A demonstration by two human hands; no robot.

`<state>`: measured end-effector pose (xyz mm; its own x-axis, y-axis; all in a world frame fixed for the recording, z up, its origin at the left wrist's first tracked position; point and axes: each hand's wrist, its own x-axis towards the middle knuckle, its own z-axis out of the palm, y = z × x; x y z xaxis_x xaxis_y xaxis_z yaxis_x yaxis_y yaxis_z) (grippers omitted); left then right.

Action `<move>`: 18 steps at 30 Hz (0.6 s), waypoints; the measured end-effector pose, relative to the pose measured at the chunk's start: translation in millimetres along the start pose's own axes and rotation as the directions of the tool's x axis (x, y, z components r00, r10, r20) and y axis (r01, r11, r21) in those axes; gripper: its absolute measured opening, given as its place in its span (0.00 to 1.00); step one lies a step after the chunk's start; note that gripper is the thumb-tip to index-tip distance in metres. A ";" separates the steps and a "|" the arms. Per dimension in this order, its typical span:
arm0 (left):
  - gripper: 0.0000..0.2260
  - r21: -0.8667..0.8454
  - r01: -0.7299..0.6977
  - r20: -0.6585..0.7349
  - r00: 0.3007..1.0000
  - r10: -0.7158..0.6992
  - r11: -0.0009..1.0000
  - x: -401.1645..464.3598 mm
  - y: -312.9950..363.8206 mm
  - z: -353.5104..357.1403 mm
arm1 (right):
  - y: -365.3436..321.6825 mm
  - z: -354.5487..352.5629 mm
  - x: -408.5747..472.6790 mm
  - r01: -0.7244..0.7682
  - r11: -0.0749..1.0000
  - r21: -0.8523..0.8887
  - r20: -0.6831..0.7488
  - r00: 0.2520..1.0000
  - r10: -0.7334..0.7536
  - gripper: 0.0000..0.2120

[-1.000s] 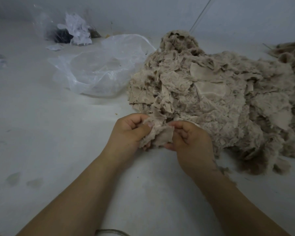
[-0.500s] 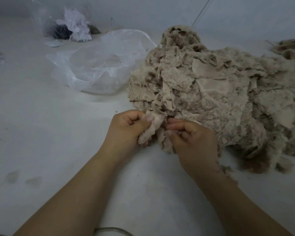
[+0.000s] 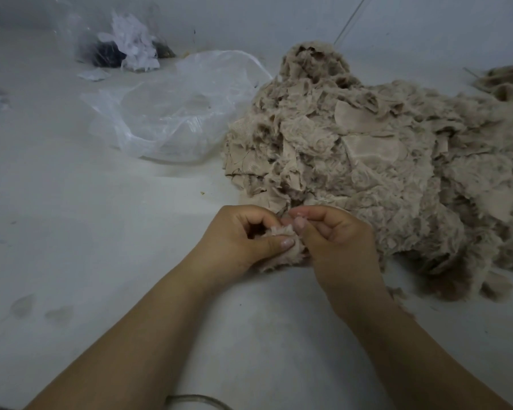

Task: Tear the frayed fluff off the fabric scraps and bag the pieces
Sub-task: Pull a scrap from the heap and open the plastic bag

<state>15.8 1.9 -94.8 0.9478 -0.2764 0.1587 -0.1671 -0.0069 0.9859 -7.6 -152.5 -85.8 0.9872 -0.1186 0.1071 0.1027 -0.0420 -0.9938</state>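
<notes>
A small beige fluffy fabric scrap (image 3: 282,250) sits between both hands just in front of the big pile of beige scraps (image 3: 382,161). My left hand (image 3: 237,241) grips the scrap, thumb pressed on top of it. My right hand (image 3: 338,241) pinches its right edge with curled fingers. Part of the scrap is hidden under my palms. A clear plastic bag (image 3: 172,113) lies open and crumpled to the left of the pile, beyond my hands.
The white work surface (image 3: 86,232) spreads to the left and toward me. A second clear bag with white and dark scraps (image 3: 125,45) sits at the far back left. Loose fluff (image 3: 492,285) lies at the pile's near right edge.
The scrap has been drawn a little out from the pile toward me and bunched tighter. My hands have closed in on each other around it.
</notes>
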 end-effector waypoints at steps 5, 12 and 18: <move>0.10 0.060 0.051 -0.045 0.998 -0.049 0.997 1.7 2.0 -1.2 | -2.1 -0.1 -4.6 0.029 0.998 -0.062 -0.041 0.999 -0.031 0.10; 0.09 0.070 0.098 0.037 0.994 -0.100 0.993 2.4 1.6 -7.1 | -5.4 -4.0 0.1 -0.049 0.998 0.044 -0.075 0.996 0.052 0.10; 0.09 0.278 0.103 -0.034 0.995 -0.097 0.955 2.4 0.8 -11.0 | -5.3 -3.7 1.6 -0.002 0.999 0.037 -0.112 0.994 0.007 0.11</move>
<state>20.9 11.8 -93.1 0.9683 -0.2417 0.0636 -0.1375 -0.3024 0.9432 -7.0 -156.2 -80.2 0.9678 -0.2296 0.1031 0.1048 -0.0047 -0.9945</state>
